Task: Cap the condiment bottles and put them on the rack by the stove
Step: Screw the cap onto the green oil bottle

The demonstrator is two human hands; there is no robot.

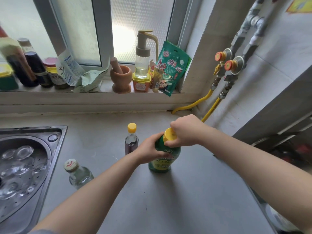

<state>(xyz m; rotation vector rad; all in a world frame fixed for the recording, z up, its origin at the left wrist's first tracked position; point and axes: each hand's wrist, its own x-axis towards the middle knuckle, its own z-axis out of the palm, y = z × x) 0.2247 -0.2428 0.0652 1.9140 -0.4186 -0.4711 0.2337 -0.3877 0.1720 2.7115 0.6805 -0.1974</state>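
A green bottle with a yellow label stands upright on the grey counter. My left hand grips its shoulder from the left. My right hand is closed over its yellow cap, which sits on the neck. Behind and to the left stands a small dark-liquid bottle with a yellow cap on. Nearer me on the left is a clear bottle with a white and red metal cap.
A steel sink holding several glass items fills the left. The windowsill carries dark sauce bottles, jars, a wooden mortar, an oil dispenser and a green packet. Gas valves and yellow hoses run down the right wall.
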